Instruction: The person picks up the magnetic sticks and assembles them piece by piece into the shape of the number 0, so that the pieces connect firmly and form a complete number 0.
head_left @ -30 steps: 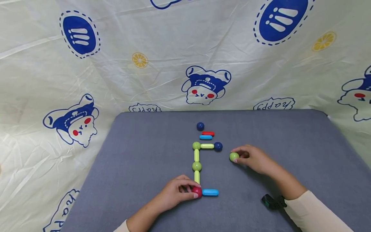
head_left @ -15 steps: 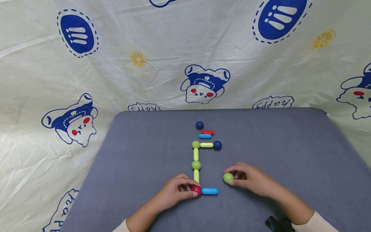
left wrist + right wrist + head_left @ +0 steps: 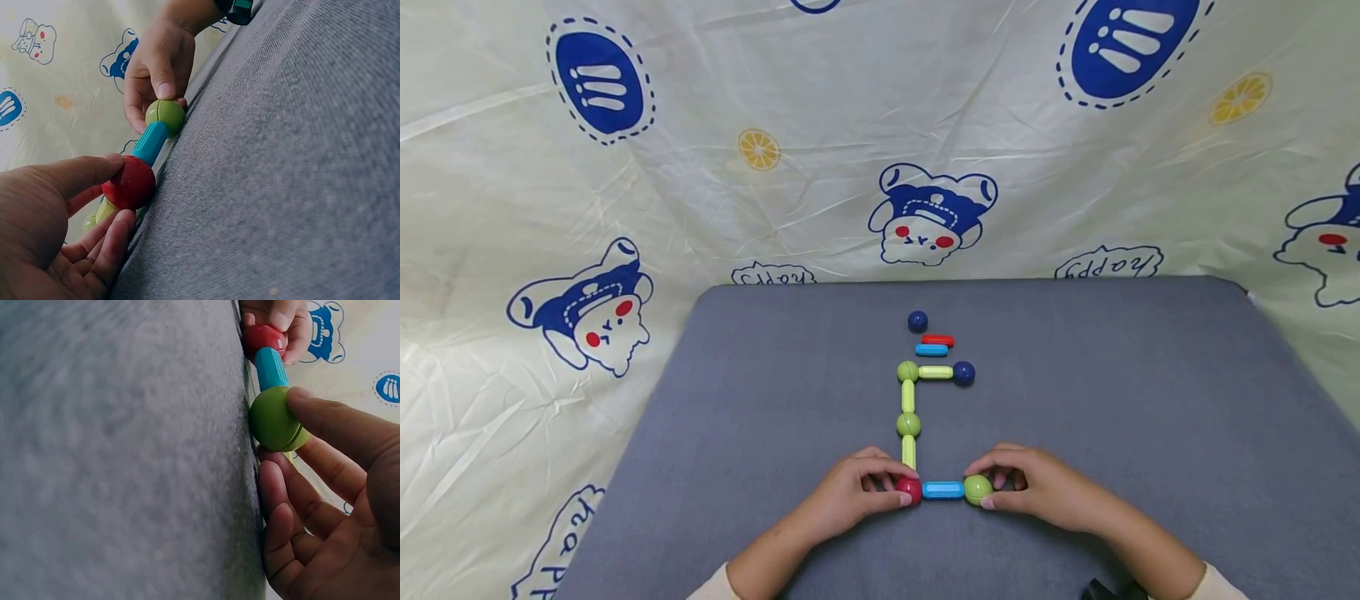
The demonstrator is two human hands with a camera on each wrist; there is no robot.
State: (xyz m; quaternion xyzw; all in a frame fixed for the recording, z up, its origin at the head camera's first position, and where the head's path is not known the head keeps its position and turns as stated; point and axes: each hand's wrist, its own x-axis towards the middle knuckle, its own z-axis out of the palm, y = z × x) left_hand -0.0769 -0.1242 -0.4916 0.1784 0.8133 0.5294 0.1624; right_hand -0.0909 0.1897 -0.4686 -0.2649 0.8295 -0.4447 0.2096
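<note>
My left hand [image 3: 859,490] pinches a red ball [image 3: 130,182] at the near corner of a chain of balls and rods. From that ball a blue rod [image 3: 943,490] runs right and meets a green ball [image 3: 278,419], which my right hand [image 3: 1037,487] holds between thumb and fingers. Going away from the red ball are a yellow-green rod [image 3: 908,451], a green ball [image 3: 908,424], a second yellow-green rod [image 3: 907,396] and a corner green ball [image 3: 907,372]. There another yellow-green rod [image 3: 936,372] leads right to a dark blue ball [image 3: 964,373].
Beyond the chain lie a loose blue rod [image 3: 932,350], a red rod [image 3: 937,340] and a dark blue ball [image 3: 917,322]. All rest on a grey cloth-covered table [image 3: 760,375]. A printed white sheet [image 3: 820,100] hangs behind it.
My right hand has carried the green ball nearer and to the left, up to the free end of the blue rod. My left hand stays on the red ball.
</note>
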